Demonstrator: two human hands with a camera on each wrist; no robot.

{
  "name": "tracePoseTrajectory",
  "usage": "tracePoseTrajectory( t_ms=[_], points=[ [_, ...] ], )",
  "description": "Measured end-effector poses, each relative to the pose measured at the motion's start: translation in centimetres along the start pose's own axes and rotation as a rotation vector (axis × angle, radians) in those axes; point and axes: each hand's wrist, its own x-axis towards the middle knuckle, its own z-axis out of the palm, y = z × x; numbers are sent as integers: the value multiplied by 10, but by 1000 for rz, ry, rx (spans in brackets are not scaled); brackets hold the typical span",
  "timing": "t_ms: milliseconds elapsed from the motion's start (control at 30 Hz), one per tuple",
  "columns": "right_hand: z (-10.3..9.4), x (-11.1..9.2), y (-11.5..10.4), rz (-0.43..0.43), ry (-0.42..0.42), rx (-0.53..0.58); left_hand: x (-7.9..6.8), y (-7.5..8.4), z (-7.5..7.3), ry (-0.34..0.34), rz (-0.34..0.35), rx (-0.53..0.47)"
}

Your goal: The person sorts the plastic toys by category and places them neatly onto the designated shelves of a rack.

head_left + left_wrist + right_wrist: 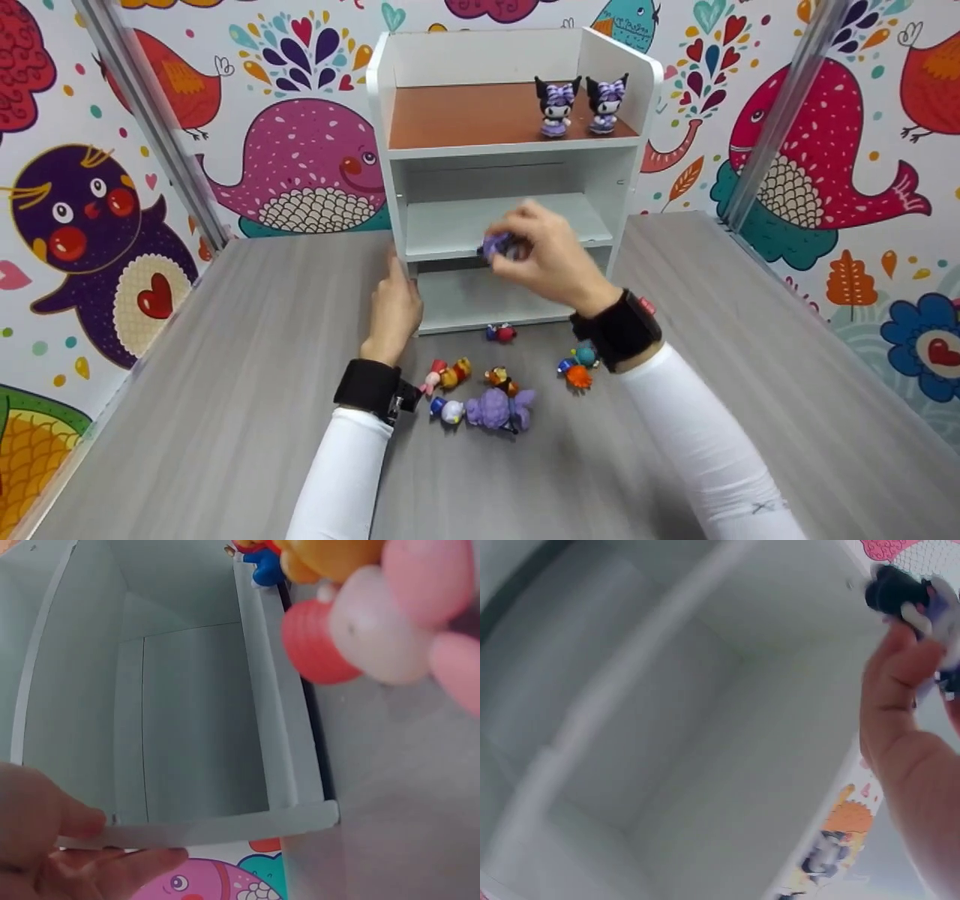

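Right hand (551, 259) pinches purple figurine (495, 246) in front of shelf (457, 116), mid-height. Left hand (394, 306) grips shelf side; thumb inside, fingers outside, clear only in left wrist view. Head view alone: bow-wearing figurines (556, 110) atop shelf.

Purple-black figurine (493, 246), white shelf (487, 60), brown upper board (457, 120)
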Motion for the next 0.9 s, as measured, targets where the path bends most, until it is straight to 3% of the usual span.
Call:
tracePoseTrajectory(
  t_ms=[200,333,533,900],
  points=[
    [-31,45,-19,46,210,-42,2,0,-2,21,9,-20],
    [-41,68,-27,100,285,-108,3,-1,-3,2,-12,-15],
    [-40,86,-27,158,305,-209,1,-2,-4,10,-8,-18],
    [-36,88,-16,228,259,-349,-1,0,0,4,20,-2]
  ],
)
